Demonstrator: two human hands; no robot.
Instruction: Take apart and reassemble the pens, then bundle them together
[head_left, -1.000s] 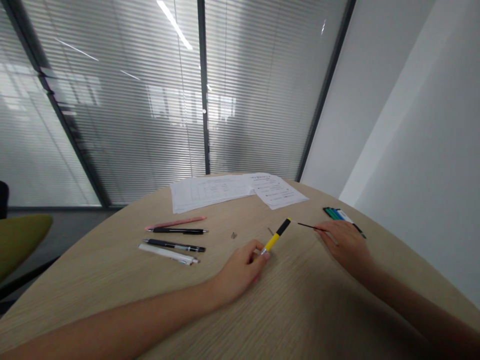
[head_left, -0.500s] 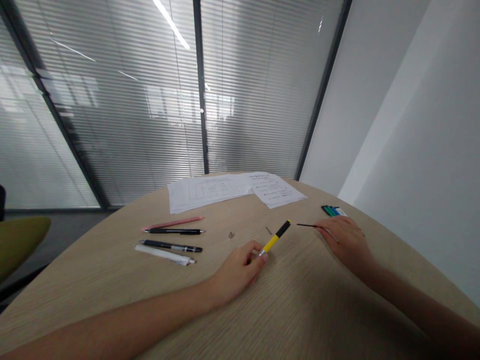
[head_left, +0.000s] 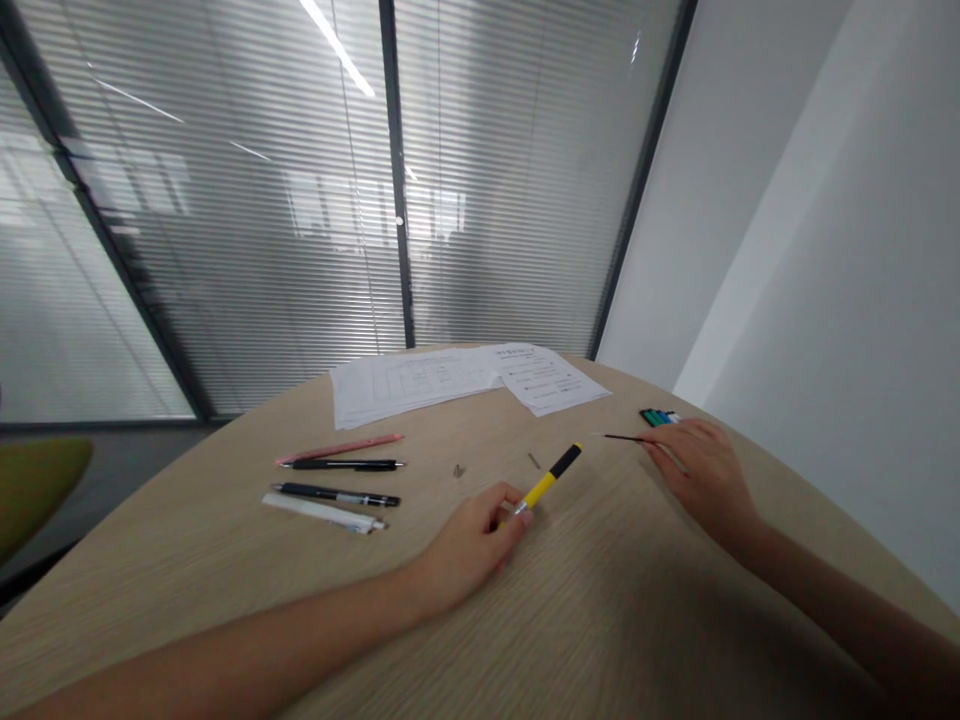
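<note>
One yellow pen [head_left: 541,489] is pinched in the curled left hand [head_left: 469,545] near the middle of the tabletop [head_left: 570,610]; toward its right edge, the right hand [head_left: 709,475], also pinching, holds a thin dark rod [head_left: 622,437] just short of the pen. Lining up appears underway; the next move likely calls for steady fingers.

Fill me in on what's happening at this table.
A person is handling pens with both hands. The left hand grips a yellow-and-black pen, its black end pointing up and away. The right hand pinches a thin dark rod, its tip apart from that pen. To the left lie a pink pen, two black pens and a white pen. Papers lie toward the far edge of the table.
</note>
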